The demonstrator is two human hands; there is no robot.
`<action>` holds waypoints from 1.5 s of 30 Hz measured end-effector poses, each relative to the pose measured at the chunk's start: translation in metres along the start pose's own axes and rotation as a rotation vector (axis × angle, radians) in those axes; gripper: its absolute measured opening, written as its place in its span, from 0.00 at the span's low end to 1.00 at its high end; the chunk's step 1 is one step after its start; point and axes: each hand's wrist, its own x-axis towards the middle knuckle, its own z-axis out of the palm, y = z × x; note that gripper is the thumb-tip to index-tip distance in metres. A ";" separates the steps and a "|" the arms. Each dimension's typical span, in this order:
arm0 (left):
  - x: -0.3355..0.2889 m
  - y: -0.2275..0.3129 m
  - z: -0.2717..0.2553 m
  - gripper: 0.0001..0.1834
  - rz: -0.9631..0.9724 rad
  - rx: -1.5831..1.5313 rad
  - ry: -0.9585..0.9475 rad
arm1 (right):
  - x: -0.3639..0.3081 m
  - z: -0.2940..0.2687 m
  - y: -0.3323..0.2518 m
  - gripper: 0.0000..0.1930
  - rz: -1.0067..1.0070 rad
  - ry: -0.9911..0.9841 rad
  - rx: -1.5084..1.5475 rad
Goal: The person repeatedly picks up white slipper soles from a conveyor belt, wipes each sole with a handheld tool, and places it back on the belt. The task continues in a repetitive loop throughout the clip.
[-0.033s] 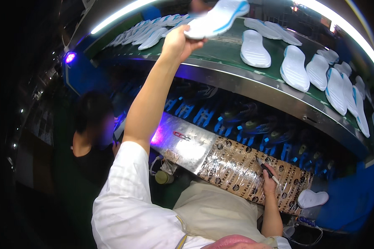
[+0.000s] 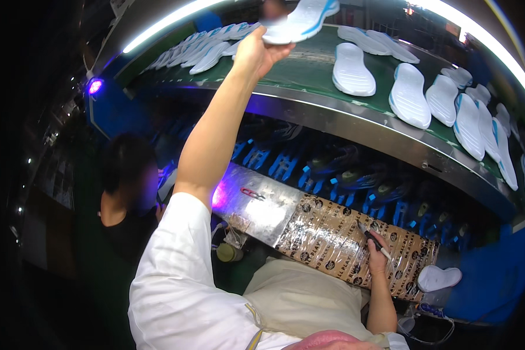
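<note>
My left hand (image 2: 261, 53) reaches up over the green shelf and pinches one end of a white shoe sole (image 2: 303, 23) with blue edging. The thumb lies along the near end and the fingers are beneath it. The sole is tilted, and its far end touches the top of the view. Lower right, my right hand (image 2: 378, 249) grips a slim black-and-white pen-shaped tool (image 2: 368, 234), point up and to the left, over a bench covered in printed brown paper under clear film (image 2: 326, 236). One more white sole (image 2: 438, 279) lies at the bench's right end.
White soles (image 2: 409, 96) stand and lie on the green-topped shelf (image 2: 309, 70), at right and far left. Below the shelf's metal edge run shoes on blue holders (image 2: 283, 165). A red-handled tool (image 2: 252, 193) rests on the bench's metal part. A person (image 2: 128, 175) sits at left.
My left hand and the sole have shifted slightly left and up in the view, and the whole scene has shifted a little with them. My right hand keeps its grip on the pen-shaped tool.
</note>
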 end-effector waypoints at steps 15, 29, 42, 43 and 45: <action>0.100 -0.044 -0.125 0.18 0.074 2.359 -0.093 | -0.004 0.002 -0.007 0.16 0.056 -0.006 0.082; 0.022 -0.043 -0.175 0.27 0.506 2.212 -0.137 | 0.001 0.001 0.006 0.19 0.019 -0.069 -0.060; -0.245 -0.132 -0.035 0.22 -0.260 0.015 -0.003 | -0.004 0.002 -0.061 0.14 0.072 0.093 0.305; -0.267 -0.142 -0.028 0.24 -0.391 -0.251 -0.067 | -0.007 0.001 -0.071 0.14 0.106 0.100 0.386; -0.300 -0.169 -0.013 0.29 -0.475 -0.437 -0.180 | -0.004 0.005 -0.091 0.15 0.128 0.095 0.540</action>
